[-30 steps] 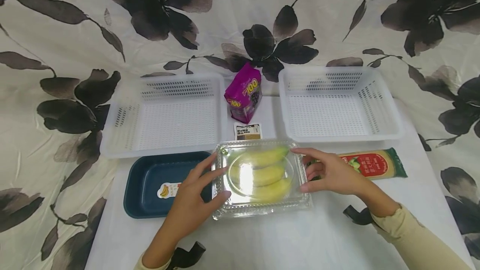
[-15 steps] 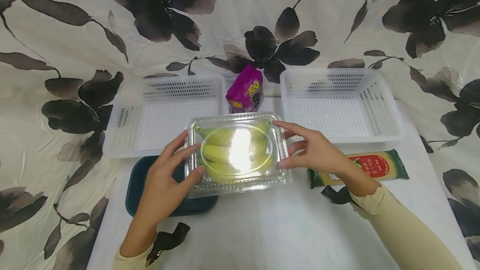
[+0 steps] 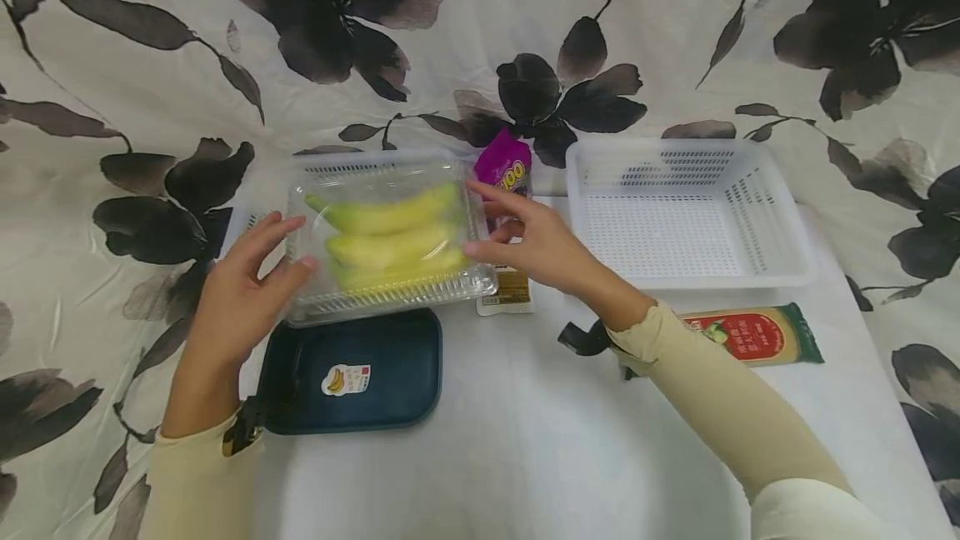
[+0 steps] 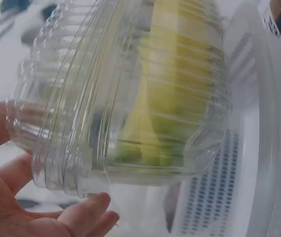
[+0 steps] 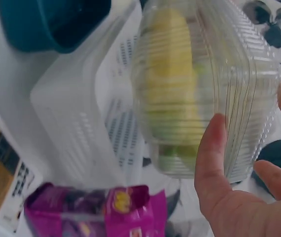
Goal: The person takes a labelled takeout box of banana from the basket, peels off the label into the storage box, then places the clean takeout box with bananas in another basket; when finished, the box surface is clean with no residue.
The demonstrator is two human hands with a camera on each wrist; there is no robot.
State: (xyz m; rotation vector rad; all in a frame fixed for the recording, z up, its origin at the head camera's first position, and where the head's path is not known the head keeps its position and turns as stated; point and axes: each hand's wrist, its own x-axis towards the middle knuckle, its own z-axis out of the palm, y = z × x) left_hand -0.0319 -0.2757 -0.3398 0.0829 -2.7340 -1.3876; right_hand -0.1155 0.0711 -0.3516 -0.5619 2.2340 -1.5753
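Between my two hands is a clear plastic clamshell box (image 3: 390,300) with yellow-green bananas (image 3: 397,240) inside. My left hand (image 3: 240,294) grips its left end, thumb near the front and fingers behind. At the opposite end my right hand (image 3: 536,244) holds the rim between thumb and fingers. The box is raised over the left white perforated basket (image 5: 64,113) and hides most of it in the head view. In the left wrist view, the basket's wall (image 4: 266,123) shows beneath the box. Just in front sits a dark blue tray (image 3: 408,407).
A banana sticker (image 3: 347,379) lies in the blue tray. Behind my right hand stands a purple snack bag (image 3: 501,161), with a small brown-and-white packet (image 3: 512,294) before it. Farther right are a second white basket (image 3: 690,280) and a green-ended, red-labelled packet (image 3: 757,336).
Both hands have carried the banana box left and away from me, from the table's middle, past the blue tray, to over the left basket. The tray and its sticker are uncovered.
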